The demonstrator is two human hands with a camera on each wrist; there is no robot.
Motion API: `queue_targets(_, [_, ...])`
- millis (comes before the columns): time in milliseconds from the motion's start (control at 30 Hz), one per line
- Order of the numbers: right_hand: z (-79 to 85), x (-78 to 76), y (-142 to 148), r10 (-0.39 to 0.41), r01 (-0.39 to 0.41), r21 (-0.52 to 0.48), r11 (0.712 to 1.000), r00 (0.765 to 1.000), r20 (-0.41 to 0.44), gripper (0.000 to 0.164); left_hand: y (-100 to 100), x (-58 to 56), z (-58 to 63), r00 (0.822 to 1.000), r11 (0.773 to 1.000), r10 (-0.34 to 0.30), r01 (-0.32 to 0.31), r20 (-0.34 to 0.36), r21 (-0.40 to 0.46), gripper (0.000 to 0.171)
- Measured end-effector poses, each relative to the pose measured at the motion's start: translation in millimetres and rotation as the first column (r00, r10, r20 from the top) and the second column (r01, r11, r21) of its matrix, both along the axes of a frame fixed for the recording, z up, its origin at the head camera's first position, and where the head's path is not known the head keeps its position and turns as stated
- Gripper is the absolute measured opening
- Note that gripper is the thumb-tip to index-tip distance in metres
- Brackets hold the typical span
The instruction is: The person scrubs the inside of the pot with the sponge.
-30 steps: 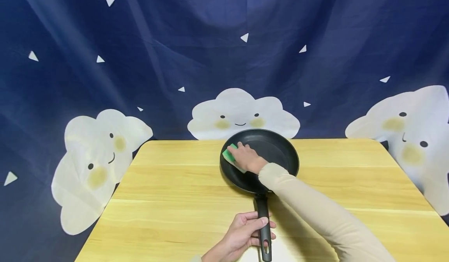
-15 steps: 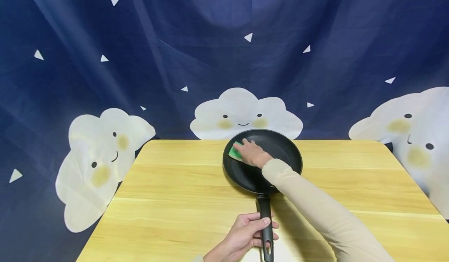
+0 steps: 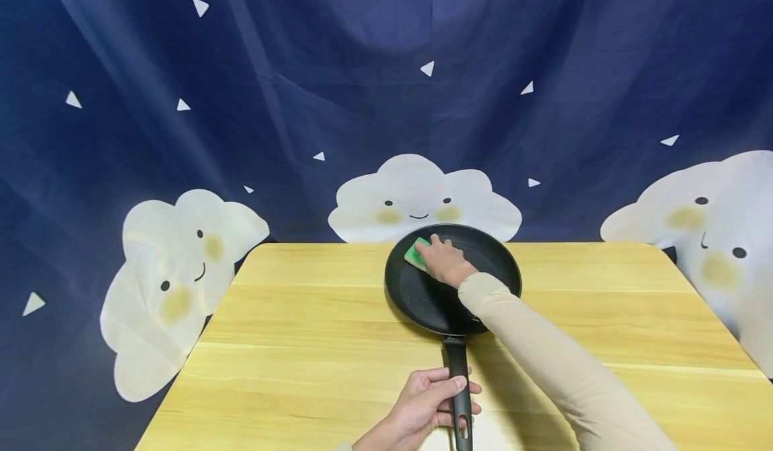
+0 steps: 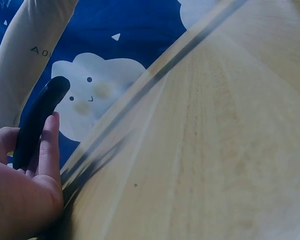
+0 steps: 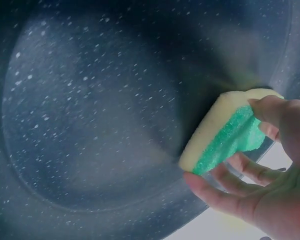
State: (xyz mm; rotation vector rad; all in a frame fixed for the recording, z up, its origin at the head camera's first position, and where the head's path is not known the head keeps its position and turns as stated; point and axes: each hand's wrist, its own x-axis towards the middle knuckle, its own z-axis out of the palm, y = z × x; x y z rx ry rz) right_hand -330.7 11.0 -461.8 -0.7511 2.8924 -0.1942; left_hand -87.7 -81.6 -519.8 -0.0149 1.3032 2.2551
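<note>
Since the earlier frames, the green-and-cream two-layer sponge [image 5: 225,135] and the right hand [image 3: 443,261] have shifted inward from the left side of the round black frying pan [image 3: 423,307] as seen from the head. The sponge is located inside the pan, in the upper left portion of its interior in the head view. The cream layer faces the pan surface; the green layer faces the palm. The right hand pinches the sponge between thumb and fingers, with the fingers spaced apart. White specks are visible across the pan interior in the right wrist view. The left hand [image 3: 417,404] grips the long black handle [image 3: 455,357], thumb on top and fingers beneath. The handle points toward the person and has a slot near its end. A beige sleeve [image 3: 543,347] covers the right arm, which crosses above the pan's near right edge. The pan is positioned over the pale wood-grain table [image 3: 302,333]; whether its base touches the table cannot be determined. A dark blue fabric backdrop [image 3: 362,75] with white smiling clouds and small white triangles hangs behind.
</note>
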Motion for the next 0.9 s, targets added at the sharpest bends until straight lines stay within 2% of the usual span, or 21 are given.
queue_targets(167, [1.3,-2.6,10,-0.033,0.034,0.024,0.999,0.999,-0.007,0.04,1,0.5,-0.8,1.0,1.0,-0.006,0.006,-0.008,0.007,0.04])
queue_targets(433, [2.1,-7.9,31,-0.082,0.081,0.024,0.996,0.996,0.047,0.044,3,1.0,-0.7,1.0,1.0,-0.001,0.001,0.004,0.003,0.04])
queue_targets(900, [11.3,-5.9,66,-0.035,0.035,0.006,0.999,0.997,0.075,0.032,0,-0.7,-0.4,1.0,1.0,0.012,-0.012,0.015,-0.007,0.041])
